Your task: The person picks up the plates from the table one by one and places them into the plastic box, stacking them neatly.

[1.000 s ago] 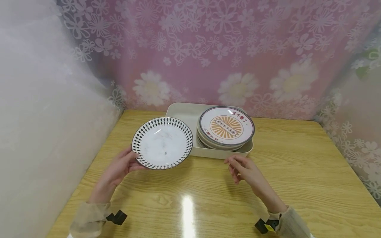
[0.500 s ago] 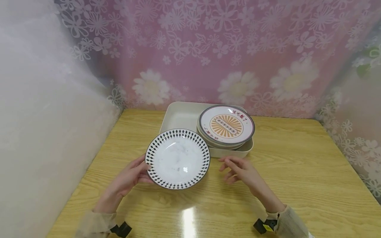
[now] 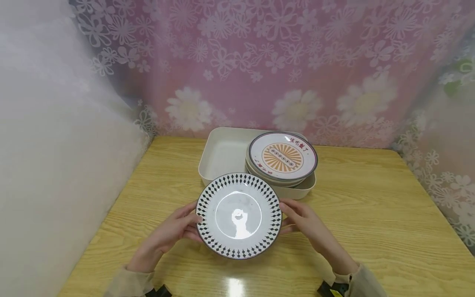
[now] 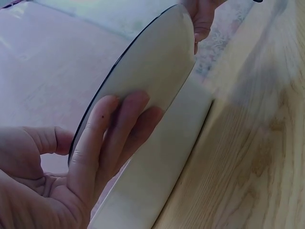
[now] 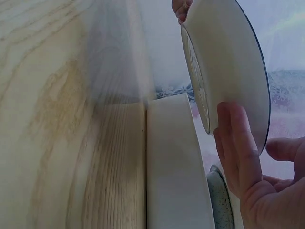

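A white plate (image 3: 237, 214) with a ring of black diamonds round its border is held off the table, its face tilted toward me. My left hand (image 3: 172, 233) grips its left edge, thumb on the rim and fingers spread under the back, as the left wrist view shows on the plate's pale underside (image 4: 147, 71). At the opposite edge my right hand (image 3: 309, 225) holds the rim, thumb at the front and fingers against the underside. Behind the plate, a cream tray (image 3: 222, 154) carries a stack of plates, topped by one with an orange sunburst and red characters (image 3: 283, 156).
The tray stands near the back of the wooden table (image 3: 371, 206), close to a pink floral curtain (image 3: 237, 62). A pale sheet (image 3: 63, 144) borders the left side. In the right wrist view, a speckled dish edge (image 5: 219, 198) shows inside the tray.
My left hand has brought the diamond-bordered plate right and nearer to me, away from over the tray. My right hand, earlier apart from it, now holds its right rim.
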A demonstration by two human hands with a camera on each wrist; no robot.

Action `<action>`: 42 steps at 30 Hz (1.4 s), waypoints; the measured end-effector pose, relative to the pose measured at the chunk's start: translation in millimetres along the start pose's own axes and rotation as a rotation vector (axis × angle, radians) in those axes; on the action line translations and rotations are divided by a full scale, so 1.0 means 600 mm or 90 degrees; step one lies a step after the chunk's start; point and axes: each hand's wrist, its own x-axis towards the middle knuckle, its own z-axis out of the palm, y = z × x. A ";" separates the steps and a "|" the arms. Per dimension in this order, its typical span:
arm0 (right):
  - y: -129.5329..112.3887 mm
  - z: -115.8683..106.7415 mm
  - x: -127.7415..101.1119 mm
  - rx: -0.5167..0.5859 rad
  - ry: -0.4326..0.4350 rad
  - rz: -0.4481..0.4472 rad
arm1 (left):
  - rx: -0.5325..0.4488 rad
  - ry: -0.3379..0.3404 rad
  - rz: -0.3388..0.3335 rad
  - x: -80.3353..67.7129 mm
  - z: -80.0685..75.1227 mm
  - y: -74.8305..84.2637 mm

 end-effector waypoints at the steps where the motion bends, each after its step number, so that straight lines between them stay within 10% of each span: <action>1: 0.000 0.000 -0.003 -0.005 -0.001 0.001 | 0.003 -0.003 -0.002 0.001 0.002 0.000; 42: 0.011 -0.009 -0.067 0.067 -0.091 -0.014 | 0.072 -0.094 -0.034 0.018 0.017 0.001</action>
